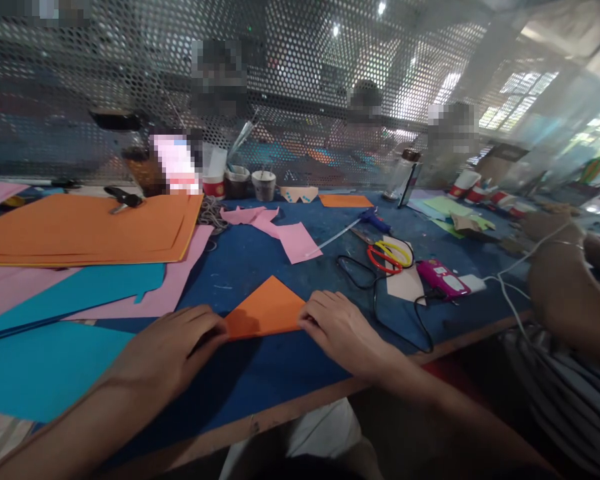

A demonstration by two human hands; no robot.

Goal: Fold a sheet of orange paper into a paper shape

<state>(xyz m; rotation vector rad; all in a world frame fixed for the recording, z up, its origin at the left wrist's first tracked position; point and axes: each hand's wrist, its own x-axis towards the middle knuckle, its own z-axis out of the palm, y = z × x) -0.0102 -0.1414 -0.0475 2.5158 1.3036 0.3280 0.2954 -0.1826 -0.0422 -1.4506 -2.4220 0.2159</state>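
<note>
A folded orange paper triangle (pixel 267 310) lies on the blue table (pixel 260 260) just in front of me. My left hand (pixel 173 350) rests on its left corner, fingers curled and pressing down on the fold. My right hand (pixel 337 330) presses the right corner, fingers bent with the tips on the paper's edge. The triangle's point faces away from me.
A stack of orange sheets (pixel 87 227) lies at far left over pink and blue sheets (pixel 50 367). Pink scraps (pixel 285 233), red and yellow scissors (pixel 387 257), a pink device (pixel 443 279) with black cable, cups (pixel 263 185) and another person's arm (pixel 563 293) at right surround me.
</note>
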